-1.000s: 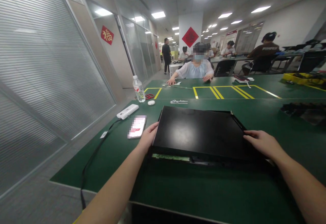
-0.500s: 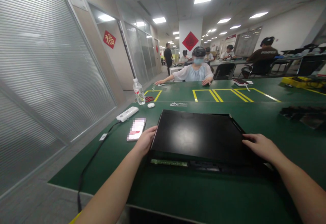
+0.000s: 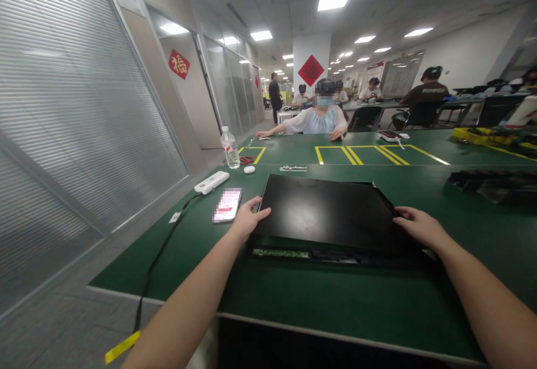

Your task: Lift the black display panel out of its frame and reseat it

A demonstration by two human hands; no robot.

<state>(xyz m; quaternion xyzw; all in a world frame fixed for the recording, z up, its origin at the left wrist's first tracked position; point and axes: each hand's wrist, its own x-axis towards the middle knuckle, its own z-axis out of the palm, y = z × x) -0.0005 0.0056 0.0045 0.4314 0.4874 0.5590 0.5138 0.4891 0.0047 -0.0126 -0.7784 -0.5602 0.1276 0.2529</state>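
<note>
A flat black panel (image 3: 327, 212) lies on the green table (image 3: 319, 302), its near edge raised a little above a black base with a green circuit strip (image 3: 282, 253). My left hand (image 3: 247, 219) grips the panel's left edge, thumb on top and fingers curled under. At the right edge my right hand (image 3: 419, 226) holds the panel in the same way, fingers on its top near the corner.
A phone (image 3: 227, 205), a white power bank (image 3: 211, 182) with a black cable, a water bottle (image 3: 230, 147), red scissors and a small white object lie at the left. A seated person faces me across the table. Dark parts (image 3: 490, 181) lie at the right.
The panel's near edge has come down closer to the base. Both hands stayed on its side edges, and my view shifted slightly back.
</note>
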